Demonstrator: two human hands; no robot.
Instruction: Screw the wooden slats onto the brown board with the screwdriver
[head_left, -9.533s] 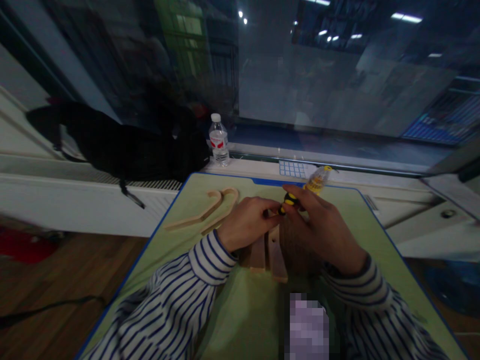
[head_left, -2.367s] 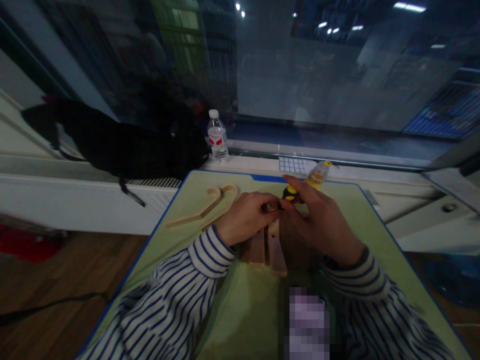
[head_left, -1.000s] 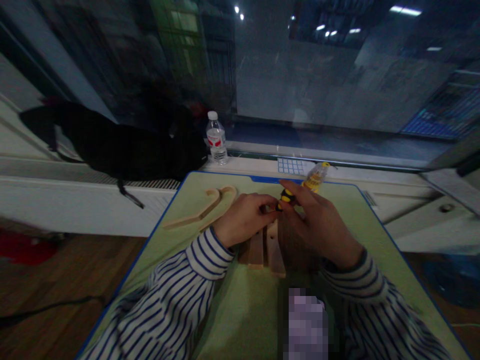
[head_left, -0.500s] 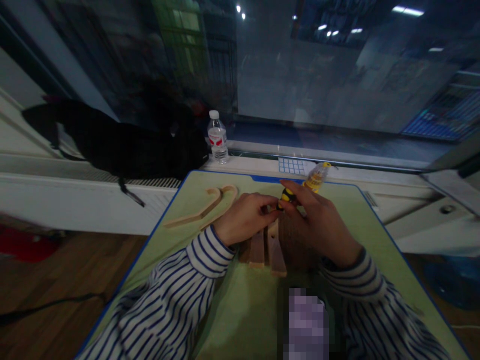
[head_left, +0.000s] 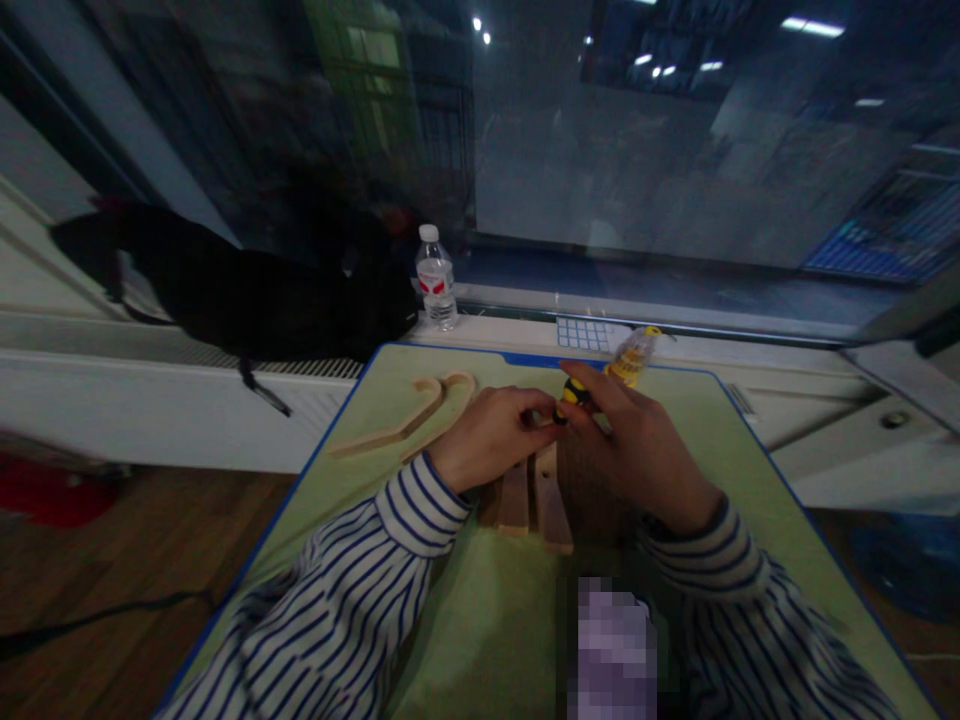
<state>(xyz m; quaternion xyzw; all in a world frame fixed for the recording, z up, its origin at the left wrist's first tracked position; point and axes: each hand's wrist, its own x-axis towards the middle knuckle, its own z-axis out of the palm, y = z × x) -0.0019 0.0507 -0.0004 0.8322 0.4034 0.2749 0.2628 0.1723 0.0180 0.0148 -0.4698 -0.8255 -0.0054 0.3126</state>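
My right hand [head_left: 649, 445] grips the yellow-and-black handle of a screwdriver [head_left: 572, 392] between thumb and fingers. Close beside it, my left hand [head_left: 487, 435] is closed in a pinch at the handle's lower end. What the left fingertips hold there is hidden. Beneath both hands lie two flat wooden pieces, a left one [head_left: 514, 502] and a right one [head_left: 553, 515] with a small dark hole. They rest on or beside a darker brown wooden part [head_left: 596, 490]. Left of my left hand, two curved wooden pieces with hooked ends [head_left: 405, 428] lie on the table.
The green table [head_left: 480, 620] has a blue edge. A bottle with a yellow cap and label [head_left: 632, 352] lies tilted at its far side. On the sill stand a water bottle [head_left: 436, 280] and a black bag [head_left: 247, 290]. A pixelated patch covers the bottom centre.
Both hands and the screwdriver stay in nearly the same place. The view has shifted very slightly.
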